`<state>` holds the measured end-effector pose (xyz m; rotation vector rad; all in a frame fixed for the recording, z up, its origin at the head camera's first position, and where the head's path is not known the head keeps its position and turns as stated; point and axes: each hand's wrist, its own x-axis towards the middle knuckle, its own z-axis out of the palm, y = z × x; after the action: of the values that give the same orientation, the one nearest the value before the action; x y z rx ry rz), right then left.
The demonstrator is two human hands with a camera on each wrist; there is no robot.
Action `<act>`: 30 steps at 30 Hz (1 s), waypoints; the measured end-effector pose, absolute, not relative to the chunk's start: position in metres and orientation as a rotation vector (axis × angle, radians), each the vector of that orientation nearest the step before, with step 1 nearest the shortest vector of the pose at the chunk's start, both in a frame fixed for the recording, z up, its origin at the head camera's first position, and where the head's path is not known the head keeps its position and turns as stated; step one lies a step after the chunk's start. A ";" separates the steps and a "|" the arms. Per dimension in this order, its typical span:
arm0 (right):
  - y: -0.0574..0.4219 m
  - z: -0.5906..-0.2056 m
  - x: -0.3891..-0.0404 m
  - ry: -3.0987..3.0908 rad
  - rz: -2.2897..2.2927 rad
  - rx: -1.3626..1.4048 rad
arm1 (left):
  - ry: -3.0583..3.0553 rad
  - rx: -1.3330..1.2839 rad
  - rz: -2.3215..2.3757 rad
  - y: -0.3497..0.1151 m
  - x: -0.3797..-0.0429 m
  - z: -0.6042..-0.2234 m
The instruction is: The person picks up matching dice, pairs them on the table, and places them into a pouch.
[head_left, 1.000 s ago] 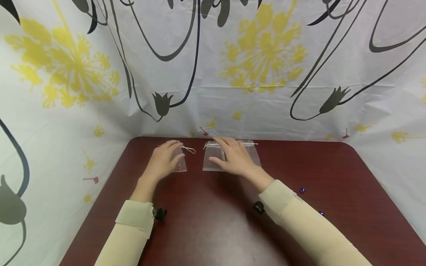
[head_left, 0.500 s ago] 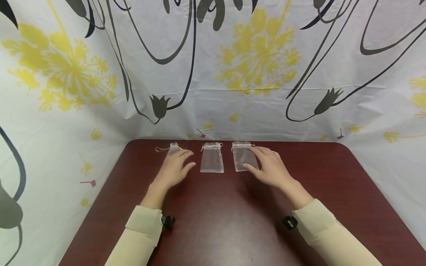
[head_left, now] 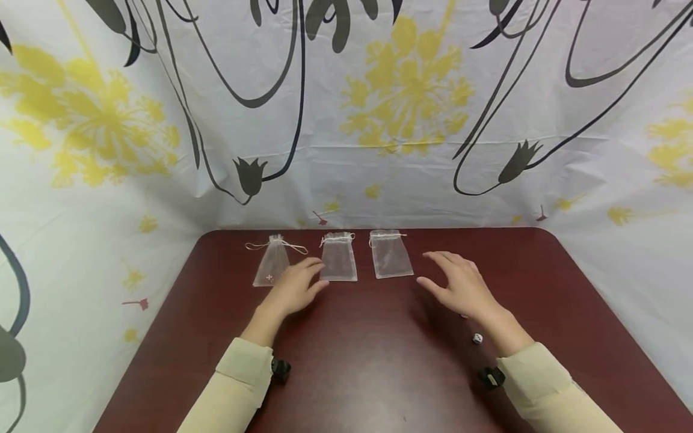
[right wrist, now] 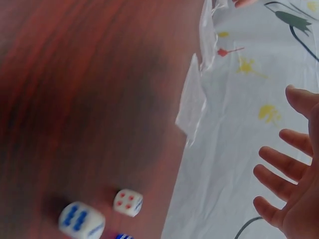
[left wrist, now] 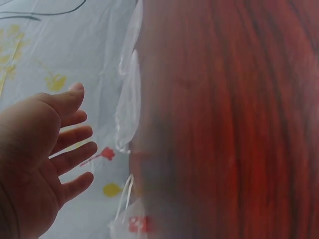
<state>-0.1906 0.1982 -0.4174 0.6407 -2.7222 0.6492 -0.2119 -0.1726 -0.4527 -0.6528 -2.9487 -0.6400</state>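
Three sheer drawstring pouches line up along the far edge of the table, and here's the middle pouch (head_left: 338,258), lying flat, cords at its top. Just beside it lies the right pouch (head_left: 391,255), tilted slightly, and on the other side sits the left pouch (head_left: 269,267), cinched at the neck, its cord loops splayed out both ways, a small red-marked piece (head_left: 269,277) showing near its bottom.

In comes the left hand (head_left: 295,285), thumb and fingers apart, covering the left pouch's lower corner in the head view, fingertips right by the middle pouch; whether they touch it, I can't tell. Across the way, the right hand (head_left: 460,285) hovers with thumb and fingers spread wide, just beside the right pouch and apart from it.

Now down by the right wrist: a white die with blue pips (right wrist: 82,220), a smaller-looking white die with red pips (right wrist: 128,202) near it, and a blue piece (right wrist: 124,236) cut off at the frame's bottom edge.

All this on a dark reddish-brown table (head_left: 352,373). Cream sleeves (head_left: 230,388) cover both forearms, a black wrist camera (head_left: 280,370) on the left one, and behind it all hangs a white cloth (head_left: 335,132) printed with yellow blooms and grey tulips.
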 end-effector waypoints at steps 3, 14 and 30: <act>0.205 -0.422 -0.188 -2.722 0.647 0.629 | -2.971 -0.676 -0.653 -0.168 -0.212 -0.457; 0.227 -0.431 -0.178 -2.736 0.669 0.569 | -3.109 -0.691 -0.512 -0.162 -0.208 -0.471; 0.248 -0.436 -0.170 -2.725 0.677 0.553 | -3.156 -0.720 -0.483 -0.155 -0.207 -0.474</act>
<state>-0.1699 0.2482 -0.4359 0.5528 -2.7251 0.6769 -0.2070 -0.1553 -0.4739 -0.7199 -3.1563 -0.4827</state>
